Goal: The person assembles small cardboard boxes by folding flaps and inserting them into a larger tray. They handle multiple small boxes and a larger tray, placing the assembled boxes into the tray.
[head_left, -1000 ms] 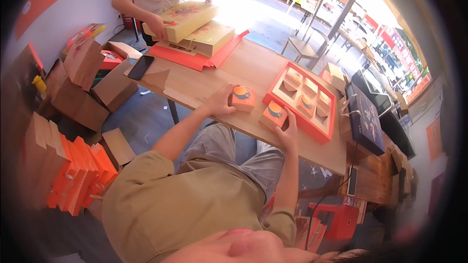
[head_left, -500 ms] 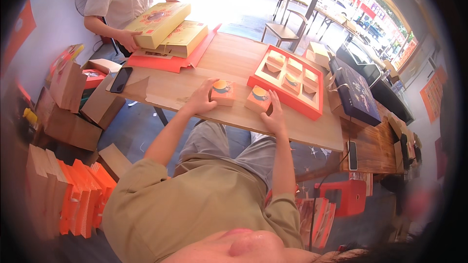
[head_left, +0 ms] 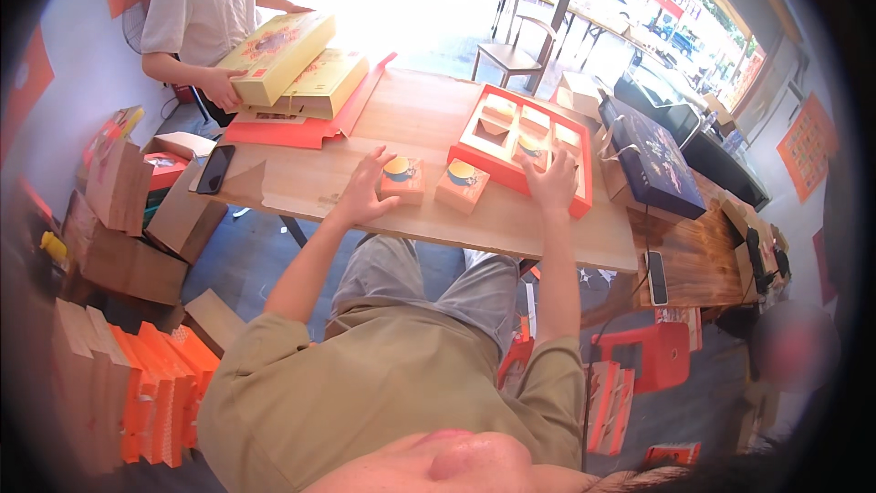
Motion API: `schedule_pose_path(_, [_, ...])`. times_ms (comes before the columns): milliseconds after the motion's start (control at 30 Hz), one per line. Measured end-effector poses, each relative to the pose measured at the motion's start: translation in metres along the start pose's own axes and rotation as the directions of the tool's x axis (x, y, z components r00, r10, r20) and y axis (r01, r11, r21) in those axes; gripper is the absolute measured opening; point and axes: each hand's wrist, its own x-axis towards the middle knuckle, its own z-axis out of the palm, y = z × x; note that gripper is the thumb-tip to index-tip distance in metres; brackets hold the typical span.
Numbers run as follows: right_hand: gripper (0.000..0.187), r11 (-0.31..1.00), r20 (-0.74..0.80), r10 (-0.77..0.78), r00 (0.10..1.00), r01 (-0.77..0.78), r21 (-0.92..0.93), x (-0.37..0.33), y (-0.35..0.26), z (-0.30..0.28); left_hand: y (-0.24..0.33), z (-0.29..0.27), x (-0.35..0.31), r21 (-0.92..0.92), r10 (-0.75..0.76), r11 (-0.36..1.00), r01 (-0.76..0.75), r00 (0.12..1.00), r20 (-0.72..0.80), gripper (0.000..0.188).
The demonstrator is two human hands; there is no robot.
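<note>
Two small orange square boxes with a yellow-and-blue picture on top lie near the table's front edge: the left small box (head_left: 402,184) and the right small box (head_left: 463,186). My left hand (head_left: 363,192) is open around the left side of the first one, fingers and thumb apart. My right hand (head_left: 553,184) reaches over the near side of a red-rimmed gift box (head_left: 511,181) with pale compartments, its fingers spread. Just beyond its fingertips, a similar small box (head_left: 531,148) sits in a middle compartment; whether they touch it is unclear.
Across the table (head_left: 310,190), a person (head_left: 205,27) holds a yellow gift box (head_left: 278,55) above another on red sheets. A phone (head_left: 216,170) lies at the left end. A dark blue box (head_left: 652,160) stands right. Cartons (head_left: 128,251) crowd the left floor.
My right hand has left the right small box and moved right and away from me, over the gift box. My left hand has loosened beside the left small box. The view has shifted slightly.
</note>
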Motion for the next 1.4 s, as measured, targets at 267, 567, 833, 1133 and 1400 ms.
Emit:
schedule_pose_path(267, [0.144,0.979,0.531,0.147,0.835,-0.198,0.041,0.069,0.053,0.027,0.009,0.0,0.005,0.041,0.04,0.998,-0.04,0.999,0.012,0.087])
schedule_pose_path(567, [0.109,0.982,0.325,0.139,0.935,-0.173,0.078,0.071,0.055,0.027,0.009,0.002,-0.002,0.081,0.045,0.996,-0.047,0.999,0.026,0.083])
schedule_pose_path(833, [0.083,0.994,0.319,0.0,0.948,-0.036,0.106,0.095,0.034,-0.019,0.011,0.0,-0.001,0.088,0.04,0.995,-0.043,0.999,0.032,0.081])
schedule_pose_path(1133, [0.104,0.999,0.129,-0.002,0.992,-0.003,0.039,0.08,0.021,-0.048,0.02,0.002,-0.001,0.179,0.048,0.983,-0.039,0.998,-0.046,0.078])
schedule_pose_path(1400, [0.096,0.959,0.018,-0.006,1.0,0.0,0.283,0.003,0.03,-0.099,0.07,0.018,0.016,0.325,0.389,0.85,-0.414,0.91,0.141,0.077])
